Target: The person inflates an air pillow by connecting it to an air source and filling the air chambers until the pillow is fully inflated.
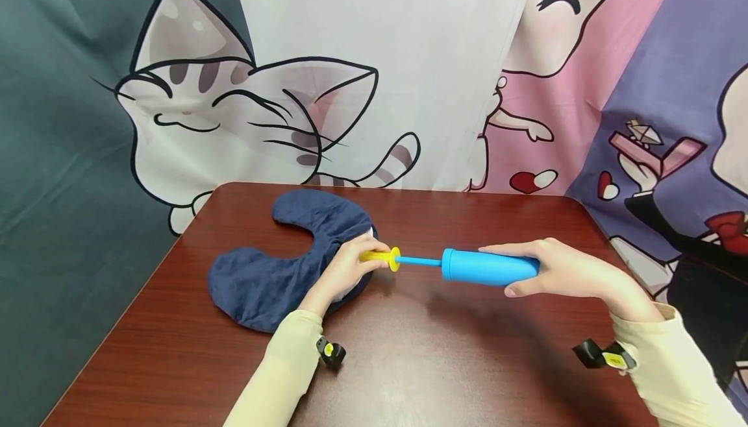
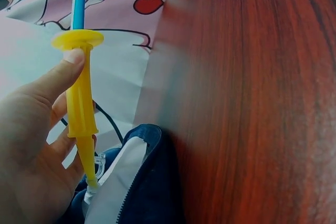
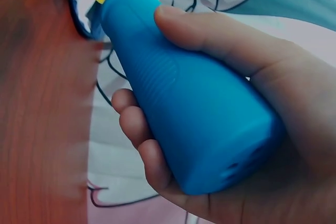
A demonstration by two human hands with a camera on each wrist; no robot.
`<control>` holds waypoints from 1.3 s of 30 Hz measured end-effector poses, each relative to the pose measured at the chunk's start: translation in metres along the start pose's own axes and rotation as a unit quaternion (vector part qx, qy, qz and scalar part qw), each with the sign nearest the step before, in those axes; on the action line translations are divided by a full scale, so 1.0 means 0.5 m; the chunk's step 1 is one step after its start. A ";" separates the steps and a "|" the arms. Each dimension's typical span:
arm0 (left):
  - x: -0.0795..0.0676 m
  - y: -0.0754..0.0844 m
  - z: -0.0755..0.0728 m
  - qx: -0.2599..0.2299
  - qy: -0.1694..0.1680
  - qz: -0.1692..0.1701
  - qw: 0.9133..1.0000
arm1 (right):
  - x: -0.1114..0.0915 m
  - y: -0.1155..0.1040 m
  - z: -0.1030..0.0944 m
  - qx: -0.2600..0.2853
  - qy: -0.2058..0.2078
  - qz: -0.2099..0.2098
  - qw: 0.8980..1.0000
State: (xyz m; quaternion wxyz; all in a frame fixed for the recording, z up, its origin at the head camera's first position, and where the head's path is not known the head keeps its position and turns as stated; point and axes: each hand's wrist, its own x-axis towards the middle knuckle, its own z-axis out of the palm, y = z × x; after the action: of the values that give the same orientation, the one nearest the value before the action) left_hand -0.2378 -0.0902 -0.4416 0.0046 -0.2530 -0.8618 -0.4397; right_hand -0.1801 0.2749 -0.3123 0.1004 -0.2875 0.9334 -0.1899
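Observation:
A hand pump with a blue barrel and a yellow nozzle lies sideways above the table, its blue rod showing between them. My right hand grips the barrel, fingers wrapped around it in the right wrist view. My left hand pinches the yellow nozzle, thumb just under its round flange. In the left wrist view the nozzle's tapered tip meets a clear valve at the unzipped opening of a navy neck pillow. White lining shows inside the zip.
The dark red wooden table extends under both hands, its far edge against a cartoon-printed curtain. Small black cameras sit on both cream sleeves.

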 end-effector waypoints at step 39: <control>-0.007 0.004 0.006 0.004 0.010 0.032 0.999 | 0.052 0.015 0.047 0.044 0.035 0.018 0.998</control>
State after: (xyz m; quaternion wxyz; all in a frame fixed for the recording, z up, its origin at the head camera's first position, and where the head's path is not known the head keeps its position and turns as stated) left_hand -0.2332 -0.0882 -0.4428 0.0284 -0.2764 -0.8548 -0.4382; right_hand -0.1980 0.2587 -0.3389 0.0837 -0.2595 0.9320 -0.2390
